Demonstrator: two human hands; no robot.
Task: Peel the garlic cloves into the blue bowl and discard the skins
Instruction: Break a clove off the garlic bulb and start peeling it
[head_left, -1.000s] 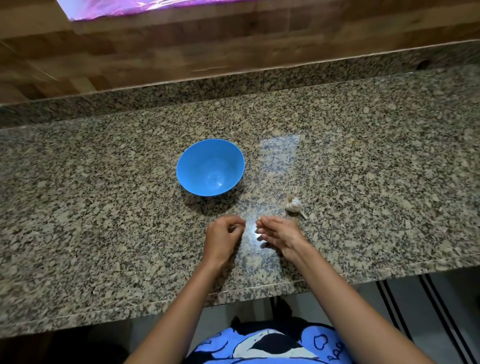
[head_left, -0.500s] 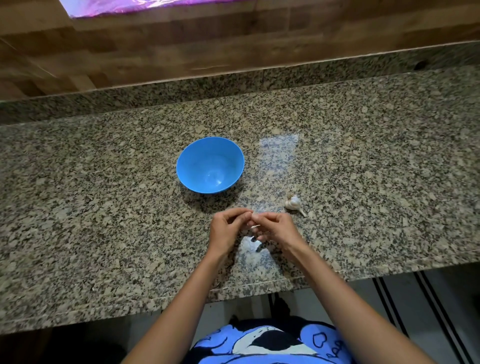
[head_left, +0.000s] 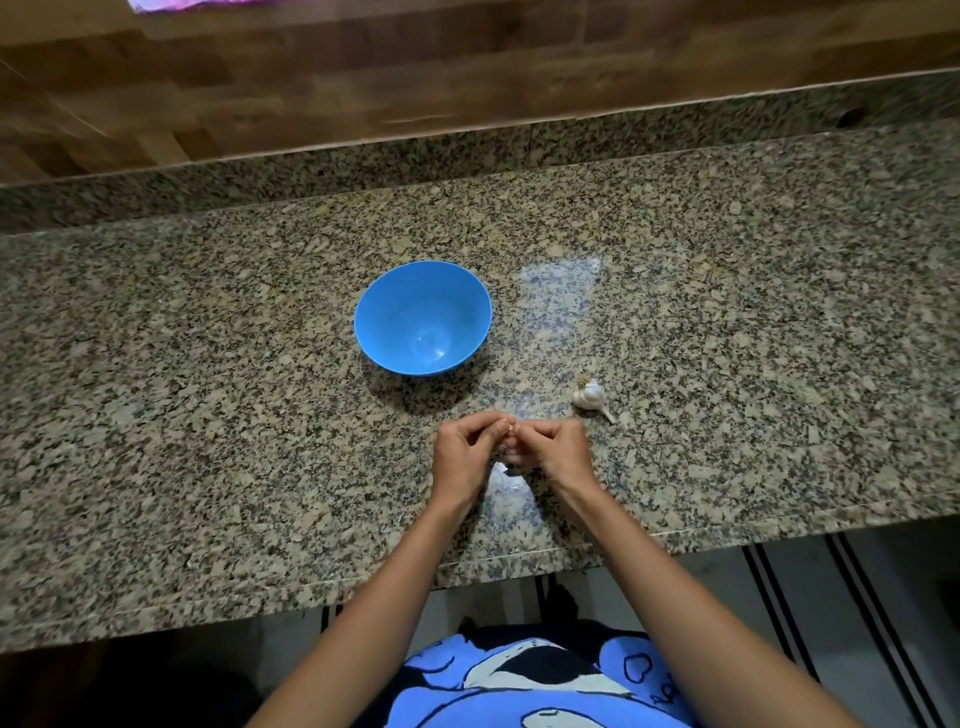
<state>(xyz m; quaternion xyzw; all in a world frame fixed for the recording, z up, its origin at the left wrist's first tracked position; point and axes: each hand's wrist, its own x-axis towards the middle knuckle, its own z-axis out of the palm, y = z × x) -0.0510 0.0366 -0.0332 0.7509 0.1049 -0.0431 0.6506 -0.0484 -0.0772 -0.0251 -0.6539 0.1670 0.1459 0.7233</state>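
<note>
An empty blue bowl (head_left: 423, 317) stands on the granite counter (head_left: 208, 415). To its lower right lies a white garlic bulb (head_left: 589, 396) with a short stem. Nearer the front edge, my left hand (head_left: 465, 457) and my right hand (head_left: 558, 452) meet fingertip to fingertip. Together they pinch a small garlic clove (head_left: 511, 427), which the fingers mostly hide. A small pale scrap (head_left: 506, 470) shows on the counter below the fingers.
A raised granite ledge (head_left: 467, 150) and a wooden wall (head_left: 415, 67) bound the counter at the back. The counter's front edge (head_left: 363, 577) runs just past my forearms. A striped floor mat (head_left: 779, 587) lies below at the right.
My hands were apart a second ago. They have come together and lifted slightly toward the bowl, fingertips now closed on the clove. The bowl and bulb have not moved.
</note>
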